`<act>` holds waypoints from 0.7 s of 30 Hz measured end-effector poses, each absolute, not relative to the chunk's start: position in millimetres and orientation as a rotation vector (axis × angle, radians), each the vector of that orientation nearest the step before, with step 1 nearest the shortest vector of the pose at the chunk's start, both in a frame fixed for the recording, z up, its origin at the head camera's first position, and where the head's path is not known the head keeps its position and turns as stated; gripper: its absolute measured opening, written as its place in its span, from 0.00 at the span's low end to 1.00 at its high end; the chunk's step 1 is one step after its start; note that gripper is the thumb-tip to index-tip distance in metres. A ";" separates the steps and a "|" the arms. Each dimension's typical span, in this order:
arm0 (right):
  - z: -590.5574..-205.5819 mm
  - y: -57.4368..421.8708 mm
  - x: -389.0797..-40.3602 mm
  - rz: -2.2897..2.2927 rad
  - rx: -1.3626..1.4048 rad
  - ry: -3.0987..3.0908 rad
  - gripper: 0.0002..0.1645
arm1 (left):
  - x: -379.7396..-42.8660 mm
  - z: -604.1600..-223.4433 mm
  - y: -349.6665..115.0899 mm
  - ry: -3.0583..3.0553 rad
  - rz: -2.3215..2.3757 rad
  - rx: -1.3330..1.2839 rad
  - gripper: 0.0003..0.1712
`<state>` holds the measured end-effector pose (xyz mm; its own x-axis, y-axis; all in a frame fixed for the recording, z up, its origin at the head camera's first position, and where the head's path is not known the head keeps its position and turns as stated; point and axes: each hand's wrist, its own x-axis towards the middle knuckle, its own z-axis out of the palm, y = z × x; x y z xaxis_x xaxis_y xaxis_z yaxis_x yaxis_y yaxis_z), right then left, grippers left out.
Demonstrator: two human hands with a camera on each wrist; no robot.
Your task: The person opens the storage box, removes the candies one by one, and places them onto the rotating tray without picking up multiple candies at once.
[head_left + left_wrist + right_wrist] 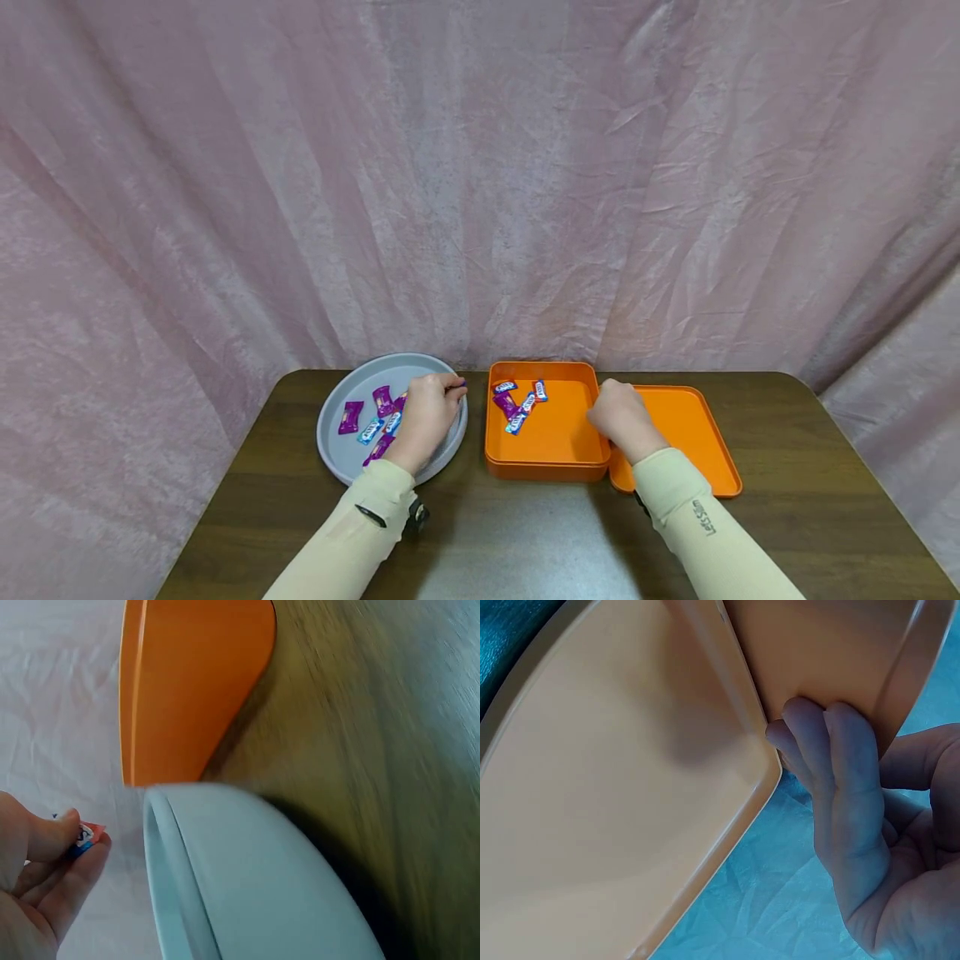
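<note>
My left hand [427, 421] reaches over the grey round tray [327, 442], pinching a small wrapped candy [85, 837] between thumb and fingertips. The candy's wrapper is red, white and blue in the left wrist view. Purple candies [350, 417] and blue-and-white candies [370, 431] lie in the tray, some partly hidden by the hand. To the right, the orange box [558, 437] holds several candies [506, 405] toward its left side. My right hand [621, 417] grips the box's right wall, with fingers [853, 750] against the outside and other digits behind the rim.
An orange lid [686, 425] lies on the wooden table [780, 450], right of the box and close against it. A pink curtain [480, 183] hangs along the table's back edge. The tray and the box stand near that edge.
</note>
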<state>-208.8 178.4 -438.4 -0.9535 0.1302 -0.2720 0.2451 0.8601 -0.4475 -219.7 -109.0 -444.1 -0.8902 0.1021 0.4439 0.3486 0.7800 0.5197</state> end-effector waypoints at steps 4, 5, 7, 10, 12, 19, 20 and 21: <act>-438.1 178.7 -208.1 -0.725 0.277 2.810 0.08 | -220.8 -448.7 -123.1 -2.610 -0.822 -0.294 0.04; -438.0 178.8 -208.1 -0.724 0.275 2.813 0.08 | -221.1 -450.2 -126.0 -2.626 -0.808 -0.284 0.04; -437.1 178.8 -207.8 -0.724 0.272 2.817 0.08 | -222.0 -453.1 -131.4 -2.660 -0.785 -0.260 0.04; -435.7 178.1 -207.2 -0.714 0.272 2.820 0.08 | -223.0 -456.2 -137.5 -2.722 -0.790 -0.225 0.04; -435.4 177.7 -206.9 -0.712 0.271 2.821 0.08 | -223.0 -457.1 -140.7 -2.755 -0.805 -0.211 0.04; -436.3 177.5 -206.8 -0.706 0.269 2.822 0.09 | -219.9 -458.2 -147.8 -2.799 -0.781 -0.200 0.04; -436.4 177.4 -206.7 -0.704 0.271 2.821 0.09 | -219.5 -458.4 -148.4 -2.805 -0.778 -0.200 0.04; -436.6 177.1 -206.6 -0.700 0.273 2.821 0.09 | -219.1 -458.8 -149.1 -2.811 -0.771 -0.203 0.03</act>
